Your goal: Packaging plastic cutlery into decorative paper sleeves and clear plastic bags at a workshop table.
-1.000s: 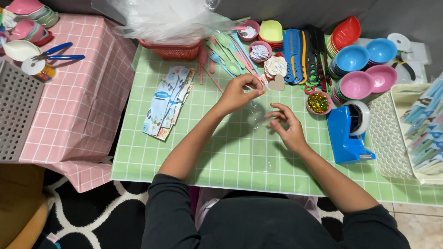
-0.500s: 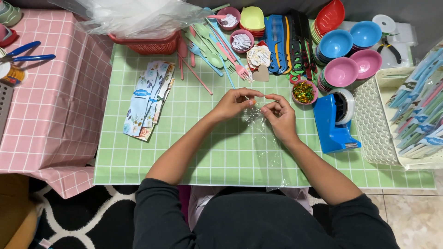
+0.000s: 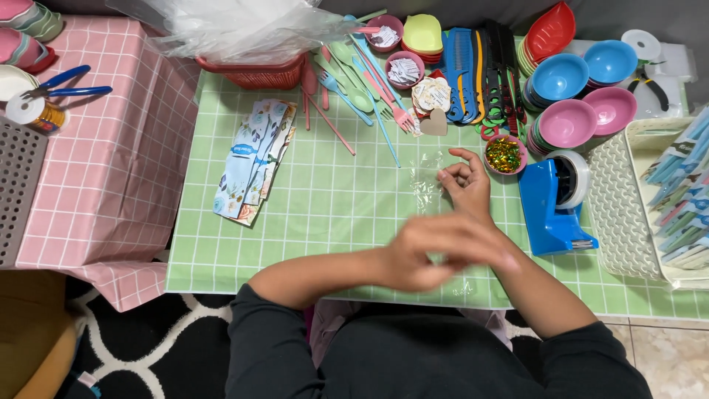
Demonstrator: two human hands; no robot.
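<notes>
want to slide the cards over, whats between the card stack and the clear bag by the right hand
Head view: only bare green cloth lies between the cards and the clear bag.
</notes>
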